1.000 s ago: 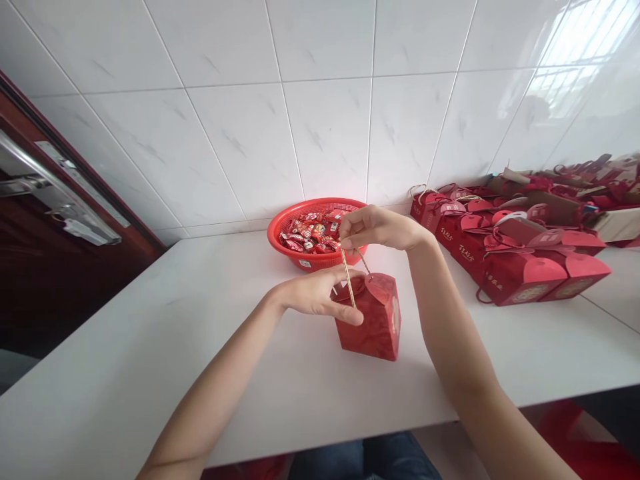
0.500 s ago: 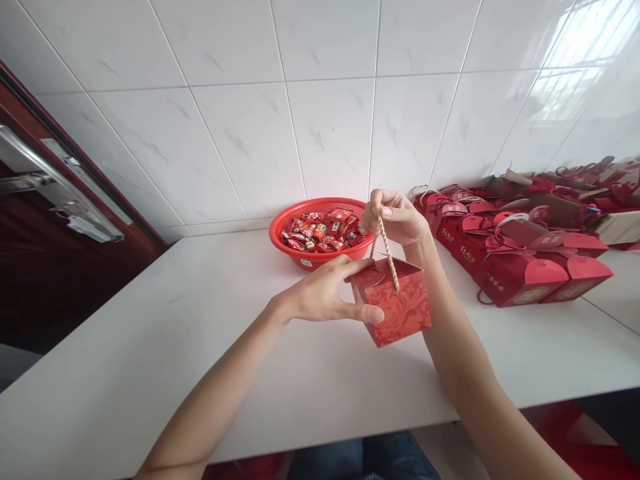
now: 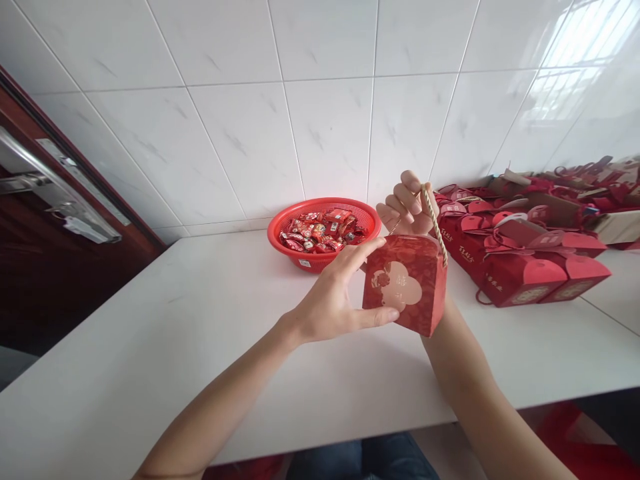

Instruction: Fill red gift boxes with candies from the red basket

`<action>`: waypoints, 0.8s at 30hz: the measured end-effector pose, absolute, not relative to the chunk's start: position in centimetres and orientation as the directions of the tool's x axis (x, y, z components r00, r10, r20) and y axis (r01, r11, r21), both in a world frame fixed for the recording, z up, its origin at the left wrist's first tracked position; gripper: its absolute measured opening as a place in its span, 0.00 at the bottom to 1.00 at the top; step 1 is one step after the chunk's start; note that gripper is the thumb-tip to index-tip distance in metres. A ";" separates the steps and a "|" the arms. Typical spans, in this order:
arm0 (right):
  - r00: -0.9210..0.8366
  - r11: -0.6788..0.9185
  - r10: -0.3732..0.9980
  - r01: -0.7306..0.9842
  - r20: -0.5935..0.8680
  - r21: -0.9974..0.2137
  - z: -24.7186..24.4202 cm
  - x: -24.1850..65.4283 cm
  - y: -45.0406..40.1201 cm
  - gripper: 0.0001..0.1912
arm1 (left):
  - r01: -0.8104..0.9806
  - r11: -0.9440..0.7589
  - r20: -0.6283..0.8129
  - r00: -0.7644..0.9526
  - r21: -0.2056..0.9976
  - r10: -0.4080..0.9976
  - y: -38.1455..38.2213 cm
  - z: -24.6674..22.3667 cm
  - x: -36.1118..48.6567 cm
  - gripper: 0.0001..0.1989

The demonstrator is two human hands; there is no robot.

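A red gift box [image 3: 403,283] with a pale flower-shaped emblem hangs above the white table, its emblem side facing me. Its twisted beige rope handle [image 3: 436,223] is held at the top by my right hand [image 3: 409,203], whose fingers are curled behind the box. My left hand [image 3: 337,300] grips the left side of the box, thumb on the front face and index finger at the upper edge. Just behind my left hand stands a red plastic basket [image 3: 305,261] with wrapped red candies [image 3: 320,230] in it.
Rows of red gift boxes [image 3: 530,273] stand on the white table [image 3: 150,347] at the right, against the tiled wall [image 3: 330,127]. A dark red door [image 3: 65,267] with a metal handle is at the left. The table's front edge lies near my legs.
The box has turned so that its emblem side shows. My right hand has moved right and turned with the rope handle, and my left hand has shifted slightly right.
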State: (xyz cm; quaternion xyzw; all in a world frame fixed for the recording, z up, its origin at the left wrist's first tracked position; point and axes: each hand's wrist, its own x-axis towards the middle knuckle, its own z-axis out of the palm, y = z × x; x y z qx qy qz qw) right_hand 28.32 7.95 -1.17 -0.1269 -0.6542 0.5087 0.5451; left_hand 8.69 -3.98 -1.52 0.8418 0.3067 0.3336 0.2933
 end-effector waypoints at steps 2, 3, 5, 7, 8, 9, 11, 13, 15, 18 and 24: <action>-0.516 0.445 0.683 -0.268 0.517 -0.855 -0.4 28.5 7.7 0.25 | 0.327 -0.642 0.383 0.587 0.693 0.713 -4.1 -1.5 8.7 0.45; -0.570 0.449 0.655 -0.235 0.497 -0.862 0.1 28.7 7.7 0.25 | 0.328 -0.641 0.383 0.585 0.694 0.715 -4.2 -1.4 8.7 0.44; -0.614 0.461 0.620 -0.217 0.487 -0.861 0.8 29.0 8.0 0.27 | 0.321 -0.632 0.383 0.578 0.706 0.721 -4.2 -1.3 8.8 0.43; -0.583 0.471 0.628 -0.243 0.516 -0.848 1.1 29.1 8.0 0.26 | 0.327 -0.605 0.367 0.561 0.726 0.742 -4.0 -1.1 8.8 0.40; -0.553 0.478 0.631 -0.275 0.544 -0.834 1.1 29.0 7.9 0.25 | 0.340 -0.583 0.344 0.554 0.738 0.758 -3.9 -1.1 8.8 0.39; -0.516 0.488 0.631 -0.317 0.580 -0.813 1.1 28.8 7.6 0.24 | 0.356 -0.559 0.317 0.549 0.749 0.773 -3.6 -1.1 8.8 0.38; -0.463 0.506 0.626 -0.371 0.627 -0.779 1.1 28.2 6.7 0.21 | 0.381 -0.526 0.275 0.544 0.761 0.793 -3.0 -1.3 8.8 0.35; -0.494 0.514 0.626 -0.322 0.604 -0.795 1.5 27.6 5.6 0.18 | 0.384 -0.516 0.271 0.536 0.766 0.800 -2.2 -1.9 8.8 0.33; -0.569 0.515 0.641 -0.180 0.516 -0.838 2.2 27.1 4.5 0.14 | 0.383 -0.496 0.268 0.511 0.779 0.817 -1.4 -2.6 8.8 0.31; -0.655 0.546 0.643 0.030 0.396 -0.837 3.2 26.6 3.3 0.09 | 0.406 -0.435 0.224 0.470 0.804 0.854 -0.5 -3.5 8.7 0.28; -0.700 0.609 0.634 0.188 0.330 -0.771 3.4 26.7 3.0 0.04 | 0.410 -0.392 0.182 0.463 0.824 0.868 0.3 -3.8 8.6 0.21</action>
